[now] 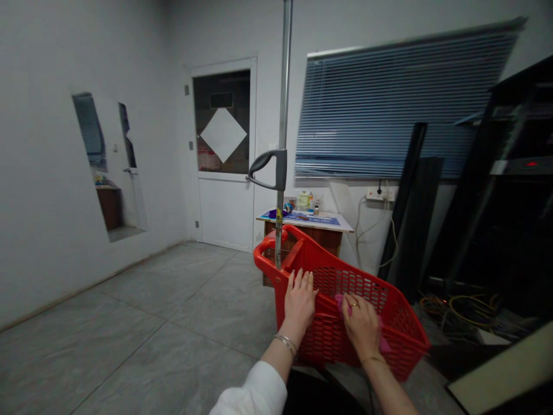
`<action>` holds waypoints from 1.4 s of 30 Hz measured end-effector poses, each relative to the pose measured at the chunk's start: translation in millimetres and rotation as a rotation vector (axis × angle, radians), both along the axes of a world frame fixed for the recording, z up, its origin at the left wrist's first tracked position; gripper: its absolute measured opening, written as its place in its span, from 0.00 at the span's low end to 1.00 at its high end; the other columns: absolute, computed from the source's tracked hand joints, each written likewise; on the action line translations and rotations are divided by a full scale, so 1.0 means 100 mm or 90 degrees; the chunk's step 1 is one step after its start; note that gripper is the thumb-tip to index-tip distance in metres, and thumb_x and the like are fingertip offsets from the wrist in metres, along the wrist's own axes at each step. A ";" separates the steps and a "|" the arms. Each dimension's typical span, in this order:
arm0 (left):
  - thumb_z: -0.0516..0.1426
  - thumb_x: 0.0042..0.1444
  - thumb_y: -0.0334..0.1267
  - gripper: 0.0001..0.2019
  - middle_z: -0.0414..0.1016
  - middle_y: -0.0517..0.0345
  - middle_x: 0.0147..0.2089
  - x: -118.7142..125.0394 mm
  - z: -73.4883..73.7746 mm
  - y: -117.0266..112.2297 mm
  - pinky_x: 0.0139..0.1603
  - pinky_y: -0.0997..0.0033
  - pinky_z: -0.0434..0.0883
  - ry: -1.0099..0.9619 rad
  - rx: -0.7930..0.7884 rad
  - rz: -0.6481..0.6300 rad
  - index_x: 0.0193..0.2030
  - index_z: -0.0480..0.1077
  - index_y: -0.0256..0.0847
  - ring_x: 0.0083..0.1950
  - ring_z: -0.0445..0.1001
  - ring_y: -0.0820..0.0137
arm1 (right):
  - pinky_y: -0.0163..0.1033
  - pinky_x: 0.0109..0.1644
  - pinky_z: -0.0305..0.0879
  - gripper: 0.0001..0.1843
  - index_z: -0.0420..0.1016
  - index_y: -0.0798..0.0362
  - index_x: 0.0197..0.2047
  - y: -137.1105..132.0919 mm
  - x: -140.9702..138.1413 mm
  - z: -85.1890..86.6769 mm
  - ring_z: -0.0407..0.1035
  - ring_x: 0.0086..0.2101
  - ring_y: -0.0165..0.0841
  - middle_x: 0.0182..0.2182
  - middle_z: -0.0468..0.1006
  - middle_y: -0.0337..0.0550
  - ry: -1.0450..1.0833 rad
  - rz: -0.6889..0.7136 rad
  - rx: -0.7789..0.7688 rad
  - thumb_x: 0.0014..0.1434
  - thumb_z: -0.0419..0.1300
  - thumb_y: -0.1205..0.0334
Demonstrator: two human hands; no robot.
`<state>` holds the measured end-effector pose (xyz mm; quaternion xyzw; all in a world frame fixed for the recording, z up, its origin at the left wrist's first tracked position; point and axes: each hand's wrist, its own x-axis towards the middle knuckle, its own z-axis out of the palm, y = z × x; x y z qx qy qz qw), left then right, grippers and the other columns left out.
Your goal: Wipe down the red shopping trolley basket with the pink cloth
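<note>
A white door point(224, 155) stands at ten o'clock. A metal pole point(284, 115) rises at twelve o'clock from a red basket point(401, 323), which sits low at five o'clock. The left hand point(299, 300) lies flat on the basket's near wall, fingers straight and together. At its three o'clock, the right hand point(362, 324) presses a pink cloth point(341, 300) to the wall, fingers bent over it.

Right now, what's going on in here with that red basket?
A person has both hands on a red mesh basket. The left hand lies flat and open on its near wall, beside the upright metal pull handle. The right hand holds a pink cloth against the basket's side. A cluttered wooden desk stands behind it.
</note>
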<state>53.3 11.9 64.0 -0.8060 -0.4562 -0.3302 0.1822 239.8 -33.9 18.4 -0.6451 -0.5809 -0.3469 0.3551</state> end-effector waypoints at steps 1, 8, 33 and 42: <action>0.42 0.70 0.45 0.24 0.66 0.52 0.66 -0.01 0.01 0.00 0.71 0.51 0.51 0.001 0.001 0.002 0.67 0.60 0.38 0.70 0.57 0.61 | 0.38 0.47 0.58 0.17 0.76 0.52 0.47 0.05 -0.16 0.04 0.65 0.42 0.33 0.42 0.77 0.45 0.000 0.008 0.001 0.66 0.49 0.57; 0.44 0.69 0.47 0.25 0.64 0.53 0.67 -0.13 0.00 0.03 0.71 0.52 0.51 0.019 0.010 0.023 0.68 0.59 0.41 0.69 0.57 0.60 | 0.38 0.47 0.59 0.17 0.76 0.50 0.47 0.04 -0.23 0.08 0.65 0.40 0.32 0.43 0.76 0.44 -0.006 0.084 -0.019 0.66 0.48 0.56; 0.43 0.69 0.46 0.25 0.66 0.51 0.66 -0.14 0.00 0.06 0.70 0.53 0.52 0.013 0.012 0.031 0.68 0.58 0.39 0.68 0.60 0.60 | 0.38 0.48 0.60 0.17 0.76 0.49 0.48 0.03 -0.03 -0.01 0.65 0.42 0.32 0.45 0.76 0.44 0.014 0.075 -0.027 0.66 0.49 0.55; 0.42 0.70 0.47 0.24 0.64 0.55 0.67 -0.11 -0.02 0.11 0.71 0.54 0.50 0.018 0.016 0.043 0.67 0.60 0.41 0.70 0.56 0.61 | 0.41 0.46 0.60 0.19 0.79 0.52 0.41 -0.18 0.84 -0.21 0.66 0.39 0.35 0.40 0.76 0.48 0.077 -0.063 0.034 0.64 0.47 0.55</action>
